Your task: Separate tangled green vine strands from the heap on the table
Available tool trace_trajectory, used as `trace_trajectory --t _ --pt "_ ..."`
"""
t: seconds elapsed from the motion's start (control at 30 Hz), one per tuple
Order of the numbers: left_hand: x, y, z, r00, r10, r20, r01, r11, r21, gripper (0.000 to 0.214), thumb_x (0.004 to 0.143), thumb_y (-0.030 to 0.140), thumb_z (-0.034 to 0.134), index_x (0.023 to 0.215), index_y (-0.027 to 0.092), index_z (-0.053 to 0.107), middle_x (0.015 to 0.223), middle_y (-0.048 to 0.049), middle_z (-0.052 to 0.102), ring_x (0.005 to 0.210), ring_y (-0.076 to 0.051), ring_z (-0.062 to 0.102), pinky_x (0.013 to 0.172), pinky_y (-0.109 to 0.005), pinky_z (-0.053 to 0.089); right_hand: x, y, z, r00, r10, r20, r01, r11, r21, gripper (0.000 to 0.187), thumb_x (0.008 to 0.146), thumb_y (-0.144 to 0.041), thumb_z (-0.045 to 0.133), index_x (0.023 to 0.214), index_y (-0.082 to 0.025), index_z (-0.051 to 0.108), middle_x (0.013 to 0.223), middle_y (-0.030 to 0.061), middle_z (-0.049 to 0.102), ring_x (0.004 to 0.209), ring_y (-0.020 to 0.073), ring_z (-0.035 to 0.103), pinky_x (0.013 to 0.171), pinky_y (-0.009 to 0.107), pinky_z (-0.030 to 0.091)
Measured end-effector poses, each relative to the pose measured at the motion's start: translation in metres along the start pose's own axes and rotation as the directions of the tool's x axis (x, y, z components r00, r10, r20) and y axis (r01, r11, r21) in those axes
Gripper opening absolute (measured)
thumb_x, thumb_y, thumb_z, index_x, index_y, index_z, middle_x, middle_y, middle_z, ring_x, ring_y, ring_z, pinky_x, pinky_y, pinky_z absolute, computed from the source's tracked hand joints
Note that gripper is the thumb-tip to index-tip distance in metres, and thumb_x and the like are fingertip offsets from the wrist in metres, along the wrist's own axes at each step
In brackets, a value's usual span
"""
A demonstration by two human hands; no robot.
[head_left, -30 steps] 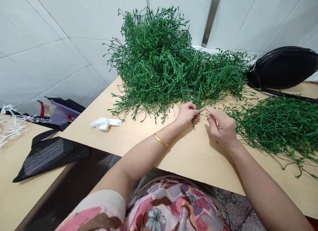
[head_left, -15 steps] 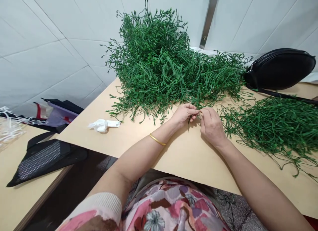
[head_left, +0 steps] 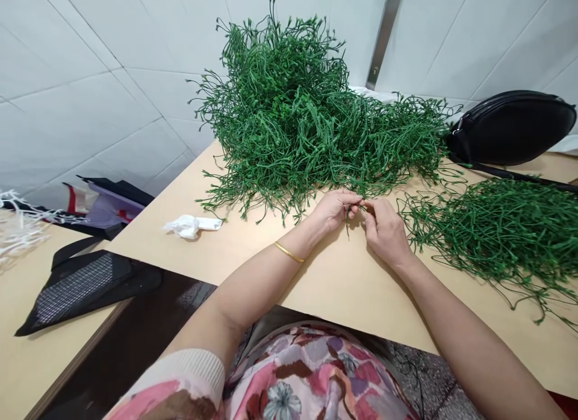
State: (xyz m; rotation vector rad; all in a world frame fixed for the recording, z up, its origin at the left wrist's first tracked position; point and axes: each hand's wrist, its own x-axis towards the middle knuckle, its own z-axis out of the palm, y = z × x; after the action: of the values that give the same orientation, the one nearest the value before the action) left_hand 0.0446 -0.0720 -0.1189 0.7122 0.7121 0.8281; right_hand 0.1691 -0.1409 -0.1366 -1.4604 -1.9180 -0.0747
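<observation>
My left hand [head_left: 334, 208] and my right hand [head_left: 385, 232] meet fingertip to fingertip over the wooden table [head_left: 253, 257]. Both pinch a thin green plastic stem [head_left: 348, 218] that droops between them. A gold bangle [head_left: 289, 252] circles my left wrist. Just beyond my hands rises a big heap of green artificial stems [head_left: 298, 112]. A flatter pile of the same stems [head_left: 492, 227] lies to the right of my right hand.
A black bag [head_left: 515, 128] with a strap sits at the back right against the tiled wall. A crumpled white tissue [head_left: 192, 225] lies on the table's left part. A second table at the left carries a black mesh bag [head_left: 85, 284] and white stems [head_left: 18, 227].
My right hand has drawn in leftward from a spread pose until its fingertips touch my left hand's on the stem. The left hand has barely moved.
</observation>
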Motion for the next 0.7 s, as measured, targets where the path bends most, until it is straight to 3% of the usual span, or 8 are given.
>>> trace_trajectory --t 0.17,0.27,0.37,0.5,0.6,0.7 --pt "0.0012 -0.0020 -0.0017 0.997 -0.037 0.061 0.036 0.999 0.012 0.013 0.067 0.001 0.057 0.059 0.009 0.052 0.054 -0.0028 0.059 0.043 -0.005 0.049 0.043 -0.017 0.034 0.0023 0.0029 0.0027 0.989 0.149 0.004 -0.146 0.961 0.235 0.012 0.079 -0.017 0.044 0.088 -0.018 0.052 0.088 0.0097 0.060 0.084 0.0215 0.057 0.077 0.038 0.047" --pt "0.0023 -0.0036 -0.0019 0.999 -0.033 0.043 0.033 0.999 0.007 0.017 0.065 0.000 0.059 0.058 0.011 0.049 0.051 -0.0014 0.056 0.044 -0.006 0.050 0.045 -0.017 0.036 0.0022 0.0016 0.0045 0.952 0.290 0.096 -0.298 0.815 0.497 0.018 0.077 -0.017 0.047 0.094 -0.019 0.050 0.093 0.0082 0.062 0.086 0.0190 0.061 0.081 0.037 0.049" --pt "0.0026 -0.0036 -0.0012 0.999 -0.033 0.034 0.033 0.999 0.000 0.018 0.064 -0.002 0.058 0.058 0.012 0.047 0.048 0.0008 0.052 0.043 -0.006 0.050 0.044 -0.017 0.036 0.0021 0.0006 0.0060 0.936 0.313 0.161 -0.343 0.716 0.608 0.029 0.076 -0.021 0.051 0.105 -0.021 0.045 0.100 0.0076 0.063 0.092 0.0183 0.062 0.083 0.037 0.049" --pt "0.0012 -0.0022 -0.0001 0.999 -0.034 0.012 0.034 0.999 -0.018 0.015 0.066 -0.002 0.056 0.062 0.011 0.050 0.050 0.0010 0.053 0.043 -0.005 0.049 0.044 -0.015 0.036 0.0033 -0.0015 0.0043 0.942 0.298 0.155 -0.334 0.783 0.524 0.026 0.079 -0.027 0.051 0.104 -0.020 0.047 0.095 0.0075 0.064 0.088 0.0190 0.062 0.076 0.035 0.049" --pt "0.0001 -0.0016 -0.0005 0.999 -0.035 0.009 0.035 0.998 -0.046 0.015 0.067 -0.002 0.055 0.068 0.012 0.050 0.054 0.0002 0.056 0.044 -0.005 0.049 0.043 -0.015 0.036 0.0041 -0.0035 0.0013 0.950 0.270 0.157 -0.310 0.873 0.376 0.015 0.082 -0.028 0.047 0.092 -0.018 0.052 0.085 0.0065 0.064 0.078 0.0182 0.059 0.071 0.032 0.045" --pt "0.0001 -0.0017 -0.0018 0.999 -0.033 0.024 0.035 0.998 -0.053 0.016 0.067 -0.002 0.054 0.072 0.012 0.050 0.057 -0.0009 0.059 0.044 -0.004 0.048 0.043 -0.014 0.036 0.0043 -0.0036 -0.0009 0.947 0.259 0.190 -0.308 0.901 0.305 0.016 0.084 -0.029 0.044 0.081 -0.018 0.056 0.074 0.0041 0.061 0.068 0.0159 0.054 0.066 0.030 0.041"
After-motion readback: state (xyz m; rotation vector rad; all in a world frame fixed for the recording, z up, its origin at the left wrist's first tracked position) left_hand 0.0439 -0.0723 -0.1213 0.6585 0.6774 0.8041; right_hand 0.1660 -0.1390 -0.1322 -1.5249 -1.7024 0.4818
